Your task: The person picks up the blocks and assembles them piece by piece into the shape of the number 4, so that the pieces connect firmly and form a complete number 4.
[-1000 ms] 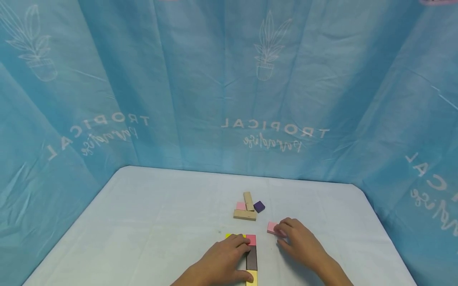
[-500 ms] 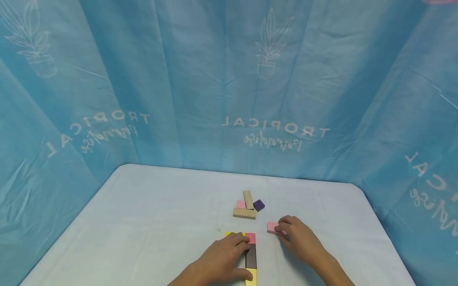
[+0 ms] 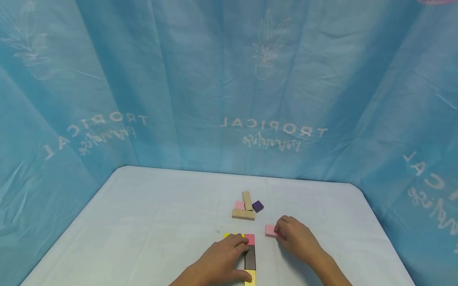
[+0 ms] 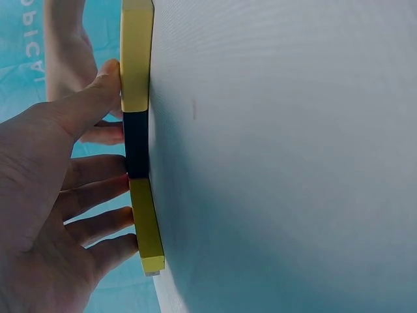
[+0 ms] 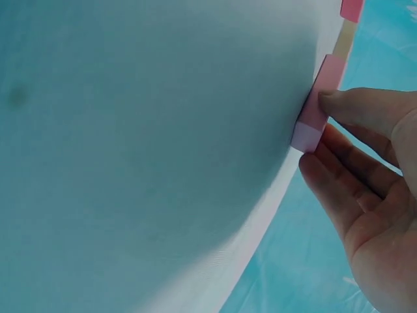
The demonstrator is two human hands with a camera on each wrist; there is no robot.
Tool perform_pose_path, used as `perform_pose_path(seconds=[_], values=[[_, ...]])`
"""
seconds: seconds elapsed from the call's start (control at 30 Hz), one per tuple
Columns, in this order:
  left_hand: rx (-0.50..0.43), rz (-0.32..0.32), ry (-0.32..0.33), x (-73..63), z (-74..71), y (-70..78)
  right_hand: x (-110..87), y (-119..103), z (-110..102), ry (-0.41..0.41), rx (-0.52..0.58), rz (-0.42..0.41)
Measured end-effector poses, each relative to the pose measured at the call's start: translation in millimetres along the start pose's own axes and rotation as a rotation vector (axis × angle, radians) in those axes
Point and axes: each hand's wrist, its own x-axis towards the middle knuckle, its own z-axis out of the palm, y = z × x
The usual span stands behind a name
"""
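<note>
My left hand [image 3: 220, 260] rests on a line of wooden blocks at the front of the table. Its thumb touches a pale yellow block [image 3: 252, 278], and its fingertips lie by a red block [image 3: 251, 238] and a bright yellow block [image 3: 228, 235], the latter partly covered. Between thumb and fingers sits a dark block [image 3: 250, 260]. In the left wrist view, the fingers spread along the dark block [image 4: 136, 145] and yellow block [image 4: 147, 225]. To the right, my right hand [image 3: 298, 242] pinches a pink block [image 3: 270, 231] that lies flat, thumb on its near side [image 5: 322, 98].
Behind the hands is a loose group: two plain wooden blocks [image 3: 243, 215], a small pink block [image 3: 239, 205] and a purple block [image 3: 258, 206]. The white tabletop [image 3: 161, 214] stretches left of them. A blue printed curtain [image 3: 200, 87] hangs around the table.
The right fingers have drawn closer together on the pink block, which sits slightly nearer and straighter. My left hand and its blocks have stayed put.
</note>
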Motion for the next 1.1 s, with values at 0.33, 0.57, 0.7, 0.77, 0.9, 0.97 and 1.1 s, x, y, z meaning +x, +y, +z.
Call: perform_pose_path(seconds=[0.33,0.57,0.7,0.77,0.9,0.97,1.1], values=[[-0.006,0.031,0.010,-0.2,-0.5,0.9,-7.1,-2,0,-0.022,0.017,-0.052],[-0.004,0.038,0.029,-0.1,-0.9,1.1,-6.3,-7,-1,-0.064,0.024,-0.079],[-0.010,0.020,0.016,0.2,-0.1,1.7,-5.3,-10,-1,-0.092,0.042,-0.077],[-0.011,0.018,0.020,0.0,0.4,1.7,-4.8,-10,0,-0.097,0.049,-0.087],[-0.008,0.022,0.029,-0.3,0.7,0.9,-4.3,-11,2,-0.102,0.061,-0.122],[-0.008,0.023,0.031,-0.2,0.8,0.5,-4.2,-11,2,-0.101,0.058,-0.137],[-0.010,0.023,0.029,-0.3,1.2,0.3,-4.1,-14,2,-0.083,0.057,-0.171]])
